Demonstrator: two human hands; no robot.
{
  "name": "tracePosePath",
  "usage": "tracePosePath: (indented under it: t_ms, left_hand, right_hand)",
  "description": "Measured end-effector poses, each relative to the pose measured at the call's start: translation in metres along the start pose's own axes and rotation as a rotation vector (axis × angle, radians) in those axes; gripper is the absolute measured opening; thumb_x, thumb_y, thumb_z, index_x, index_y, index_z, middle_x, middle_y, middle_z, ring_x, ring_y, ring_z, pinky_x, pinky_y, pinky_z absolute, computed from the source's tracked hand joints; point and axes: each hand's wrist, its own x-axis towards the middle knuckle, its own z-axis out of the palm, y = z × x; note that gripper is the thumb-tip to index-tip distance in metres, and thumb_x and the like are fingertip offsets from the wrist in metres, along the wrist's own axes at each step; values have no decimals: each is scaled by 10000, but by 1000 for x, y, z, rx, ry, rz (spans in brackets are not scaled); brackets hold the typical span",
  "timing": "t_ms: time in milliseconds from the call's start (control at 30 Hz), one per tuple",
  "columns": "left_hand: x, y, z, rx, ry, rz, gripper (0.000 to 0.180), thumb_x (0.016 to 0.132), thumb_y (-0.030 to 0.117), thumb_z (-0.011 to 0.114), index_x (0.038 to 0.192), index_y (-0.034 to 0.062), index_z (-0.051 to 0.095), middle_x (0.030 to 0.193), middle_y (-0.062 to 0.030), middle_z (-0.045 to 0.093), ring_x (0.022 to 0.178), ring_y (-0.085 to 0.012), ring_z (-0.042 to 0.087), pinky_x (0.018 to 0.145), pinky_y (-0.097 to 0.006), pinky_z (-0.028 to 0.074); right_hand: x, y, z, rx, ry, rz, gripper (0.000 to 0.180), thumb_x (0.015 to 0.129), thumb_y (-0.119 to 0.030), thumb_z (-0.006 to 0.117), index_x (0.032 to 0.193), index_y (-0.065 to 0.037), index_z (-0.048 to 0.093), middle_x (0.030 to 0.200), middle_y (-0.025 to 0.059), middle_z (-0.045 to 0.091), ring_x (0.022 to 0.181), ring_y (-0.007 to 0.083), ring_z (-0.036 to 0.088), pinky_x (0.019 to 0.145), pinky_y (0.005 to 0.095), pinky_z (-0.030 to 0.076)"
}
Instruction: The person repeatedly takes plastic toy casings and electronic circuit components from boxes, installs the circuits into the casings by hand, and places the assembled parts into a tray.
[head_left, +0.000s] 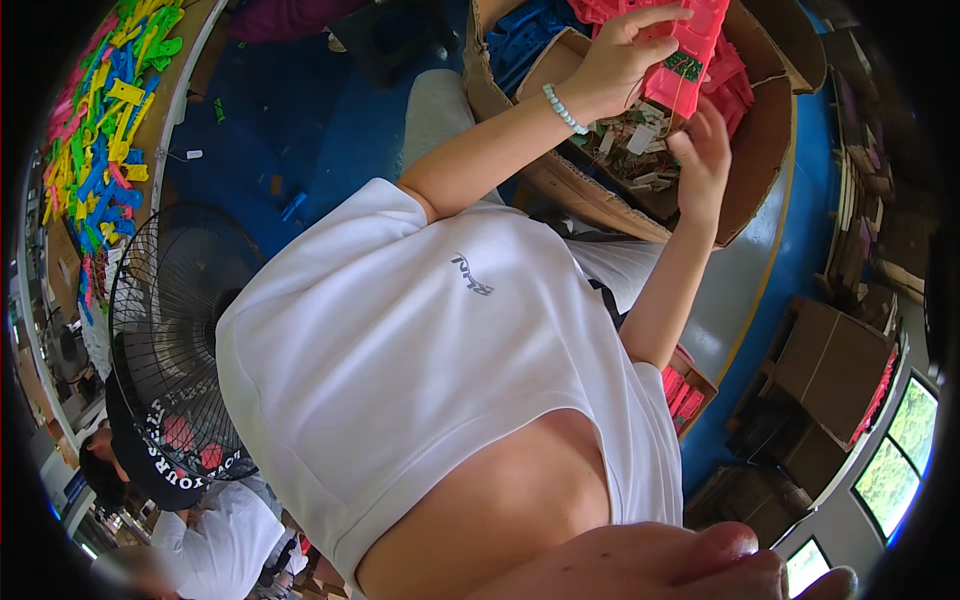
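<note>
White shirt (pixel 400 360) fills the foreground, both forearms reaching up over it. Left hand (pixel 615 65), beaded bracelet (pixel 563 108) on the wrist, has its grip pinched on a pink plastic part (pixel 685 55) with a small green board, held above a cardboard box (pixel 760 150) of pink pieces. Right hand (pixel 703 155) sits just below the part, fingers loose, grasping nothing clearly. Black fan (pixel 175 330) at left.

An open brown cardboard box (pixel 760 150) stands at upper centre-right, with a smaller open carton (pixel 560 55) inside it. A small green label (pixel 684 66) sits on the pink plastic piece (pixel 690 50) at the top. Stacked brown cartons (pixel 830 370) fill the right.
</note>
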Motion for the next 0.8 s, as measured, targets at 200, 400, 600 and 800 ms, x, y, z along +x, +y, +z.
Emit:
tracePosePath:
  t_ms: [200,400,600,800]
  left_hand:
    - [24,-14,-23,353,4,93,425,931,106,592,1344,55,503,1151,-106,623,884,-190,662,787,-308,540]
    - [9,7,-28,-37,49,-263,413,902,5,568,1309,12,502,1130,-132,625,946,-215,658,833,-331,547]
    - [-9,1,-27,101,-85,-442,591,924,44,564,1464,86,328,1159,-135,614,988,-233,662,848,-344,567]
    - [-39,21,-3,62,-280,-442,570,966,65,487,1493,97,272,1111,-138,628,907,-230,664,738,-358,576]
  right_hand:
    - [-26,7,16,-297,66,41,462,782,46,730,1173,-15,492,976,104,695,775,113,639,691,218,508]
    - [-12,-45,16,-695,-153,-399,247,816,76,675,1054,21,637,970,108,651,769,139,640,625,247,532]
    - [13,-74,20,-603,189,-594,94,805,32,707,882,11,657,925,86,665,777,141,622,640,246,501]
    - [39,-61,10,-915,334,-895,125,799,30,728,912,6,678,829,56,700,715,108,655,623,229,525]
